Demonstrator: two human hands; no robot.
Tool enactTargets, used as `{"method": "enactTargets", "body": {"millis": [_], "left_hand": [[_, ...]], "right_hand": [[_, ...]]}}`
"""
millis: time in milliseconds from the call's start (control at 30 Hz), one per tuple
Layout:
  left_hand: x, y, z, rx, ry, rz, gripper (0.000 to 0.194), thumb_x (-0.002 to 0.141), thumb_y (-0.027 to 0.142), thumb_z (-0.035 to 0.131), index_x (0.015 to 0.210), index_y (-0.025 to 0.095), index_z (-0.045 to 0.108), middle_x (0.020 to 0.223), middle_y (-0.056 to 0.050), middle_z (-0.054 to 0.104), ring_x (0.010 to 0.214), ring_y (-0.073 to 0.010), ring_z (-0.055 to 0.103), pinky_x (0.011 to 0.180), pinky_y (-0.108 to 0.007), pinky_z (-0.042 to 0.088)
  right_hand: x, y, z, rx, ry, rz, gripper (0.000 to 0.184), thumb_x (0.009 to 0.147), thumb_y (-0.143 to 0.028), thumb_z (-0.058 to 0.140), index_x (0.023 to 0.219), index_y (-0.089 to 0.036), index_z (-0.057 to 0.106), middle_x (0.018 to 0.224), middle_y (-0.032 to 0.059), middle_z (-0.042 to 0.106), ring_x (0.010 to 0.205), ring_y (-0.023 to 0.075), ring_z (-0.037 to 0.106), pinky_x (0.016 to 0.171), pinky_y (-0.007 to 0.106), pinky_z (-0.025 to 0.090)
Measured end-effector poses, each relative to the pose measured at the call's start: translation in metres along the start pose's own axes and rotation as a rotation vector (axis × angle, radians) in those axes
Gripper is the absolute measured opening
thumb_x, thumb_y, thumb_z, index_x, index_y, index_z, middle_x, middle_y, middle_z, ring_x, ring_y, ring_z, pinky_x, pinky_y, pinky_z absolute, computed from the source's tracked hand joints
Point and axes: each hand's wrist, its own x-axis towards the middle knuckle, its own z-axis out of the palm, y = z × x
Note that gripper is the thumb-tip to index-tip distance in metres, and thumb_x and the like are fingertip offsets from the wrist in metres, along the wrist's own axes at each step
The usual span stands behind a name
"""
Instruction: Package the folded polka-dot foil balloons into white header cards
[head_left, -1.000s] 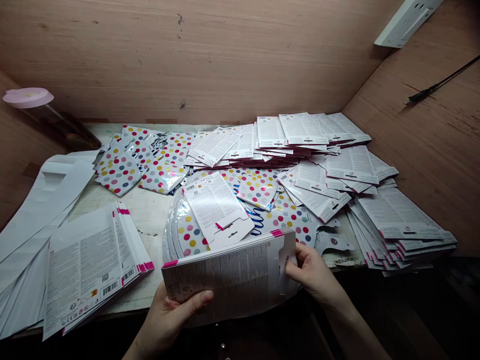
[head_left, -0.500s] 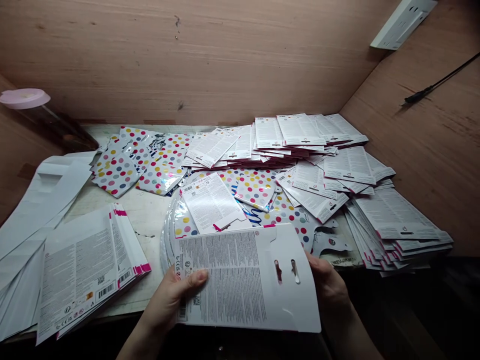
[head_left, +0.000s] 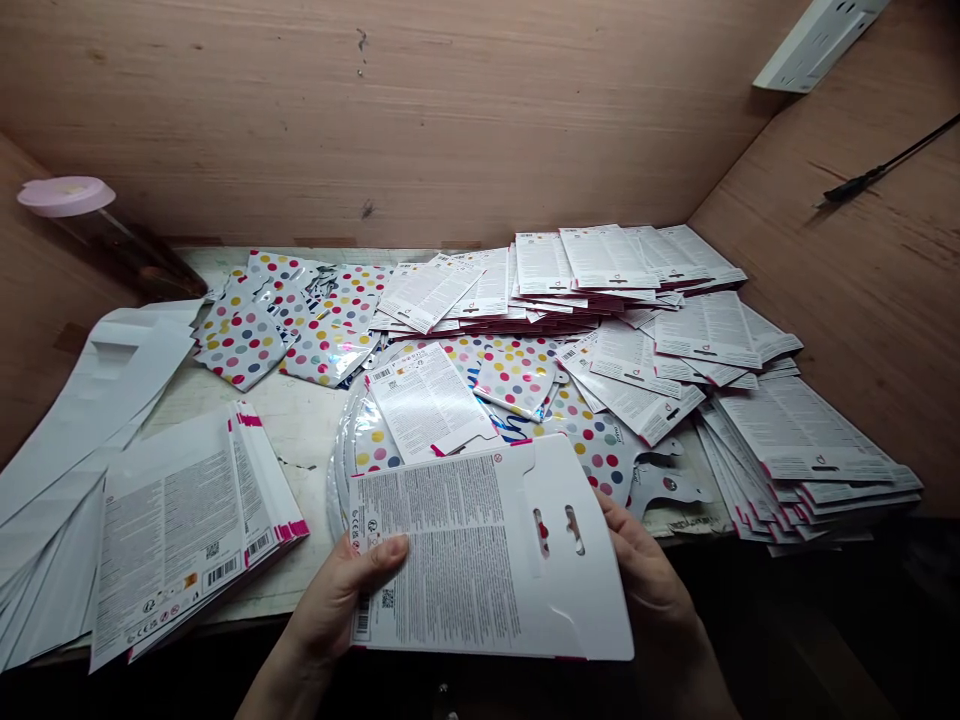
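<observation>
Holding the white card sleeve [head_left: 442,570], the left hand [head_left: 341,590] is closed on its barcode end, thumb on top. The right hand [head_left: 652,570] curls behind the flap [head_left: 600,610]; I can't tell how tight. The sleeve is up at the near side of the round dotted sheets [head_left: 600,445]. It looks light, a bit stiff and slippery. The flap might bend, so I'd hold the flat printed part.
</observation>
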Motion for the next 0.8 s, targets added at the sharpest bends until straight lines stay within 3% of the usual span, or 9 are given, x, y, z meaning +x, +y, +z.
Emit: {"method": "enactTargets", "body": {"millis": [133,200,267,333,400,500,567,700,800], "left_hand": [[-0.001,-0.003,-0.002,0.038,0.006,0.039,0.073,0.058,0.035,0.086,0.124,0.012,0.063,0.090,-0.013,0.076,0.083,-0.0324,0.072,0.070,-0.038,0.059],[-0.001,-0.005,-0.001,0.054,-0.009,0.058,0.071,0.057,0.036,0.087,0.120,0.013,0.065,0.090,-0.013,0.076,0.082,-0.0307,0.072,0.071,-0.037,0.059],[-0.001,-0.007,0.002,0.079,-0.027,0.105,0.067,0.056,0.036,0.088,0.116,0.014,0.067,0.088,-0.010,0.076,0.080,-0.0271,0.072,0.073,-0.033,0.058],[-0.001,-0.007,0.006,0.105,-0.043,0.156,0.061,0.055,0.036,0.088,0.110,0.016,0.070,0.085,-0.008,0.075,0.079,-0.0235,0.071,0.074,-0.029,0.056],[-0.003,-0.008,0.008,0.124,-0.048,0.175,0.052,0.055,0.036,0.088,0.100,0.016,0.072,0.082,-0.006,0.074,0.077,-0.0212,0.070,0.073,-0.028,0.055],[-0.009,-0.006,0.004,0.142,-0.045,0.174,0.040,0.056,0.035,0.088,0.087,0.015,0.073,0.075,-0.005,0.072,0.068,-0.0183,0.067,0.067,-0.026,0.054],[-0.013,0.001,-0.005,0.146,-0.048,0.166,0.036,0.054,0.035,0.088,0.079,0.015,0.072,0.068,-0.005,0.070,0.061,-0.0173,0.065,0.063,-0.026,0.054],[-0.014,0.047,-0.031,0.260,-0.035,0.098,0.031,0.052,0.028,0.088,0.071,0.012,0.069,0.056,-0.003,0.066,0.049,-0.0151,0.061,0.048,-0.021,0.048],[-0.001,0.110,-0.046,0.449,-0.080,0.157,0.032,0.056,0.020,0.080,0.082,0.006,0.070,0.068,-0.003,0.071,0.057,-0.0177,0.067,0.054,-0.022,0.049]], "right_hand": [[-0.009,-0.010,-0.009,-0.082,-0.045,0.066,0.048,0.076,-0.044,0.077,0.118,-0.025,0.065,0.095,0.0067,0.072,0.077,0.0166,0.068,0.073,0.027,0.054],[-0.013,-0.006,-0.017,-0.092,-0.057,0.127,0.045,0.077,-0.044,0.077,0.115,-0.025,0.065,0.085,0.0035,0.070,0.061,0.0104,0.061,0.061,0.021,0.051],[-0.017,0.001,-0.023,-0.071,-0.015,0.204,0.039,0.076,-0.047,0.077,0.105,-0.023,0.067,0.070,-0.0011,0.064,0.043,0.0034,0.043,0.044,0.014,0.038],[-0.020,0.006,-0.027,-0.059,0.049,0.244,0.035,0.075,-0.050,0.077,0.092,-0.021,0.066,0.061,-0.0041,0.056,0.039,0.0011,0.030,0.037,0.012,0.025],[-0.025,0.008,-0.033,-0.105,0.119,0.174,0.035,0.077,-0.052,0.074,0.084,-0.020,0.061,0.057,-0.0059,0.049,0.041,0.0023,0.028,0.038,0.013,0.025],[-0.037,0.003,-0.057,-0.375,0.159,0.042,0.035,0.081,-0.054,0.069,0.081,-0.021,0.057,0.059,-0.0065,0.042,0.046,0.0057,0.031,0.044,0.017,0.031],[-0.046,0.000,-0.082,-0.664,0.132,0.044,0.039,0.082,-0.055,0.067,0.071,-0.020,0.053,0.061,-0.0048,0.042,0.051,0.0080,0.034,0.048,0.020,0.033],[-0.050,-0.004,-0.108,-1.110,0.118,-0.028,0.049,0.087,-0.056,0.057,0.057,-0.019,0.046,0.057,-0.0014,0.042,0.054,0.0123,0.039,0.049,0.024,0.033],[-0.023,-0.004,-0.073,-1.220,0.048,-0.299,0.030,0.094,-0.044,0.050,0.079,-0.022,0.064,0.077,0.0045,0.059,0.073,0.0197,0.055,0.068,0.030,0.045]]}}
